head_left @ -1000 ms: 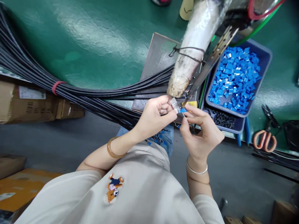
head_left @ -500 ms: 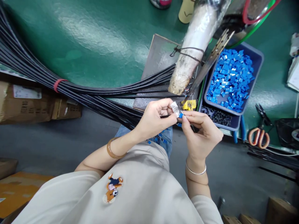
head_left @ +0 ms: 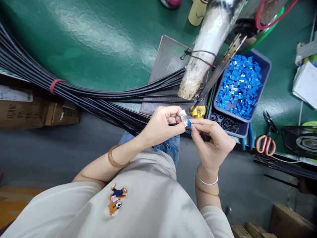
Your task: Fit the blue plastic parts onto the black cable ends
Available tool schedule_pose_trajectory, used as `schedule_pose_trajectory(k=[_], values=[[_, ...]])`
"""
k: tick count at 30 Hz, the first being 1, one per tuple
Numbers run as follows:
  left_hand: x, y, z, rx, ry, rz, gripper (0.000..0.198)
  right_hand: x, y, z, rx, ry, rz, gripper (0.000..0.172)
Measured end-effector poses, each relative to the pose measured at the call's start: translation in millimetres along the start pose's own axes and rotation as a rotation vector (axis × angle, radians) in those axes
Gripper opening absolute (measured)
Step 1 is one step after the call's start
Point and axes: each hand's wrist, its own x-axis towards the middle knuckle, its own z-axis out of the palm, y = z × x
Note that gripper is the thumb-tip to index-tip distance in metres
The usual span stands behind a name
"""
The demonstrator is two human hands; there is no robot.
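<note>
My left hand [head_left: 163, 125] is closed on the end of a black cable, with a crumpled white label [head_left: 183, 115] standing up beside its fingertips. A small blue connector [head_left: 189, 124] sits at that end, just past the thumb. Thumb and fingers of my right hand [head_left: 214, 142] pinch a thin, needle-like metal piece [head_left: 190, 121], its tip close against the connector. Whether the tip is inside the connector I cannot tell. Behind the fingertips lies a yellow part [head_left: 198, 111] of the bench fixture. More cable ends with blue connectors [head_left: 170, 147] rest on my lap.
A thick bundle of black cables [head_left: 99, 93] crosses the green bench [head_left: 86, 56] from the left. A wrapped white tube [head_left: 205, 49] leans over the work. To the right are a bin of blue connectors [head_left: 237, 86], a tray of black parts [head_left: 226, 123] and orange-handled scissors [head_left: 265, 144].
The view has shifted a little, so the bins and scissors appear farther left. Both hands stay together at the blue connector, and the thin metal piece now shows more clearly.
</note>
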Motion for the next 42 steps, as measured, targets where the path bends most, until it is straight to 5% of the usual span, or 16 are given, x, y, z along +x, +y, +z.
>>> schedule_pose_trajectory(k=[18,42], values=[[1.9,-1.7,5.9,0.105,0.115,0.066,0.01,3.6,5.2,2.7,0.123,-0.015,0.134,0.015],[11.5,6.6,9.7,-0.052,0.173,0.144,0.012,18.8,6.4,-0.1,0.04,-0.018,0.014,0.015]])
